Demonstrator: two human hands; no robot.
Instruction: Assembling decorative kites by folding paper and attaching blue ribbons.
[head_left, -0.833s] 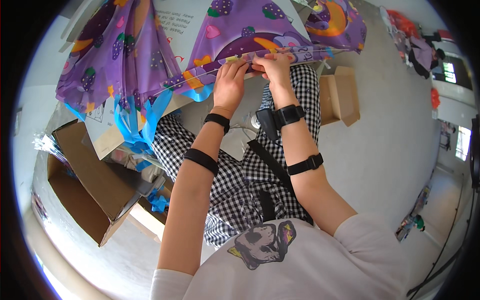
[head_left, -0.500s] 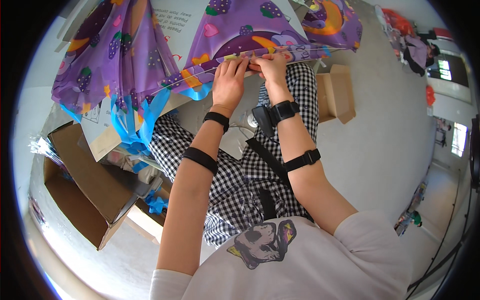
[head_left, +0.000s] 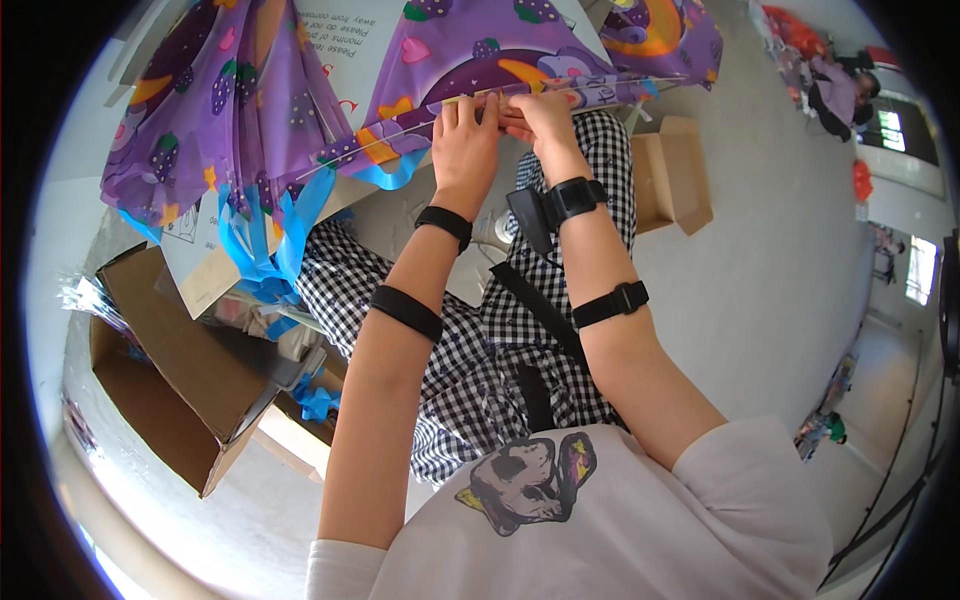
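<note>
A purple kite (head_left: 470, 70), printed with berries, hearts and moons, spreads over a white printed board (head_left: 345, 45) at the top. Along its near edge runs a thin pale rod (head_left: 350, 152). My left hand (head_left: 466, 155) pinches this edge near its middle, fingers bent over it. Right beside it, my right hand (head_left: 546, 125) is closed on the same edge, fingertips almost meeting the left ones. What lies exactly between the fingertips is hidden. Blue ribbons (head_left: 300, 225) hang from the kite's left part.
On the left stands an open brown cardboard box (head_left: 180, 370) with shiny strips beside it. A smaller open carton (head_left: 672, 180) sits past my right knee. Below the board's left side are blue ribbon pieces (head_left: 315, 402). A person (head_left: 845, 95) is far off at upper right.
Both hands have shifted slightly upward along with the kite's edge. Their fingers stay together on it, and the right wrist has turned a little.
</note>
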